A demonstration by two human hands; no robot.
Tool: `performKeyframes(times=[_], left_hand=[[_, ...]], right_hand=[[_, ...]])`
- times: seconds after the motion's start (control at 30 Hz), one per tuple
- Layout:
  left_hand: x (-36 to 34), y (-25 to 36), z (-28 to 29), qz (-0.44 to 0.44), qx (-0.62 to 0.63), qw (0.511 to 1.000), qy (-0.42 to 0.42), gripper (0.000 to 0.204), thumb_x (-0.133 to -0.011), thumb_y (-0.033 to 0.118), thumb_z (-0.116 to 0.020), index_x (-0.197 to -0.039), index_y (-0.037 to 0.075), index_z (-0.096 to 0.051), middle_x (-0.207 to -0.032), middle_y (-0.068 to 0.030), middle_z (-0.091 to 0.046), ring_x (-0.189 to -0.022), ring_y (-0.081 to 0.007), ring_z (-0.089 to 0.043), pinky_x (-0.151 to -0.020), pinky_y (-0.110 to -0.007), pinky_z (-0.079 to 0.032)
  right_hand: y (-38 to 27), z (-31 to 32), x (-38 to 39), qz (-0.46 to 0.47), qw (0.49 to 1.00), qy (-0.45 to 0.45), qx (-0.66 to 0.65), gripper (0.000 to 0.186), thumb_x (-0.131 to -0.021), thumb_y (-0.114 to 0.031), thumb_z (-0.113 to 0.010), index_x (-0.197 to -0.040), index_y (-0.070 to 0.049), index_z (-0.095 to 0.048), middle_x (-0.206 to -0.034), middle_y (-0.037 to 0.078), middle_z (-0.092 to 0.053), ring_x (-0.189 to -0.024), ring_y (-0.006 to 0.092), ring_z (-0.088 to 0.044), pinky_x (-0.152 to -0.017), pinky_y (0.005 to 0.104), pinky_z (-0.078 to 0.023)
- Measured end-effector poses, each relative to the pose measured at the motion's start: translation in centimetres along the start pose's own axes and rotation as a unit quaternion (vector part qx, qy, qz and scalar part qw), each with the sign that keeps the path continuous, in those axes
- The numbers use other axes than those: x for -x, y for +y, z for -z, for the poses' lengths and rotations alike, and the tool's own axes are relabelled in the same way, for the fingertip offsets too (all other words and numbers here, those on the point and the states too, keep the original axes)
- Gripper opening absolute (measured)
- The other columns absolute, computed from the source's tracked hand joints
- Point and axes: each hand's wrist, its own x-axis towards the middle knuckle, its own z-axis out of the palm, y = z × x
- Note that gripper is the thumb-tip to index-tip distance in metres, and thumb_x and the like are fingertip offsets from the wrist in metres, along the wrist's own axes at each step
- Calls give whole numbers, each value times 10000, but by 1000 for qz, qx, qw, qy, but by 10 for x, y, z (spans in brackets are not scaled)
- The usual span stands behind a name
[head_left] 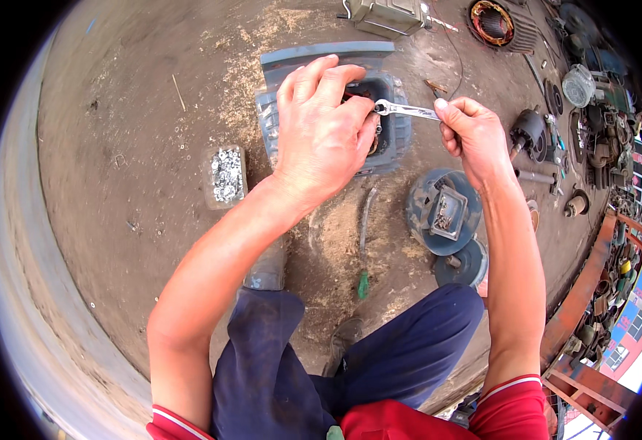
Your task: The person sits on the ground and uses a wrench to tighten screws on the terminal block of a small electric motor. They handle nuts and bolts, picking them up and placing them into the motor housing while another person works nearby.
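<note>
A blue-grey motor housing (268, 121) lies on the ground ahead of me, its square terminal box (387, 150) open at the top. Over that box is my left hand (324, 125), its fingers bent and the thumb and index finger close together at the inner edge. Whatever they pinch is hidden behind them. In my right hand (471, 132), a silver combination wrench (412, 111) is gripped by its far end between thumb and curled fingers. The wrench lies nearly level, its head inside the box's opening beside my left fingertips. Most of the box's inside is covered by my left hand.
Left of the motor sits a clear tub of nuts and washers (228, 174). A small metal tray (449, 213) rests on a round blue part (423, 198) at right. A green-handled tool (363, 284) lies before my feet. Motor parts (530, 132) crowd the right.
</note>
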Motion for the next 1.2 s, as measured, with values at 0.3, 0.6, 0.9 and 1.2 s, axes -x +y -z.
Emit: performKeyframes(times=[0.3, 0.6, 0.9, 1.2], left_hand=[[9, -2, 4, 16, 17, 1000, 8, 334, -763, 127, -803, -1086, 87, -729, -1359, -135, -594, -1340, -380, -491, -1093, -519, -381], [37, -38, 46, 93, 4, 991, 95, 323, -815, 70, -740, -1134, 45, -688, -1344, -182, -567, -1268, -379, -508, -1066, -491, -412], [56, -44, 53, 126, 20, 988, 84, 309, -836, 54, -723, -1143, 52, -683, -1343, -169, -560, -1266, -364, -503, -1057, -473, -424], [62, -47, 55, 147, 33, 986, 72, 296, -873, 74, -706, -1166, 46, -682, -1347, -166, -574, -1261, -350, -523, -1053, -461, -439]], right_hand=[[31, -45, 55, -47, 997, 46, -44, 230, -978, -242, -732, -991, -12, -724, -721, 15, -646, -576, 50, -515, -524, 209, -408], [6, -96, 101, 355, 802, -41, 478, 143, -865, -89, -658, -1004, -60, -679, -839, 153, -625, -691, 304, -691, -558, 423, -550], [-120, -109, -17, 261, 840, -140, 454, 349, -885, -350, -753, -842, -13, -676, -685, 99, -664, -641, 178, -629, -582, 342, -490], [-10, -4, -24, -32, 999, -4, -19, 325, -964, -334, -737, -812, -139, -526, -627, -59, -467, -505, 46, -360, -445, 233, -240]])
